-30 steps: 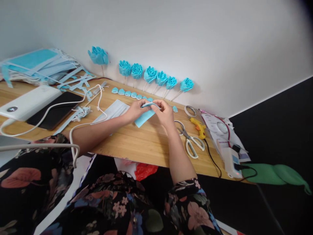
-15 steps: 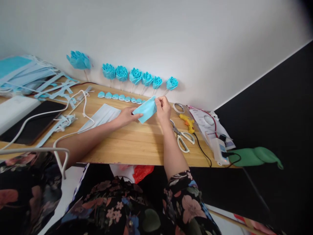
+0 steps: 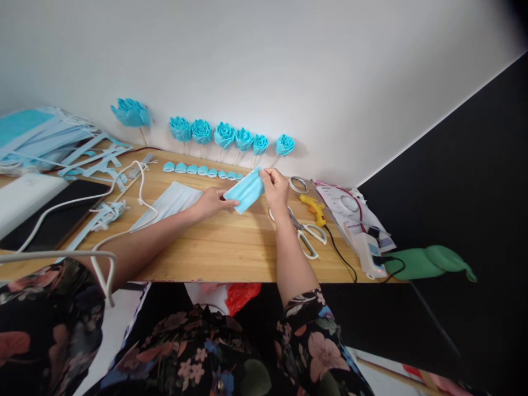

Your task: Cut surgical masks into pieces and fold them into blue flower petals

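Observation:
Both my hands hold a light blue piece of mask fabric (image 3: 246,191) just above the wooden table (image 3: 223,247). My left hand (image 3: 213,201) pinches its lower left corner. My right hand (image 3: 275,190) pinches its upper right edge. The piece is stretched flat and tilted between them. A white face mask (image 3: 170,201) lies flat on the table left of my left hand. A row of small blue folded petals (image 3: 202,170) lies behind the fabric. Several blue fabric roses on sticks (image 3: 225,135) lean against the wall.
White-handled scissors (image 3: 306,235), a yellow glue gun (image 3: 314,208) and a tape ring (image 3: 297,183) lie right of my right hand. A charger box (image 3: 370,254) with cables sits at the table's right end. A black phone (image 3: 53,219), white cable and stacked masks (image 3: 37,135) are on the left.
The fabric went from bunched low over the table to lifted and spread flat between both hands. The view shifted, so everything on the table sits further left.

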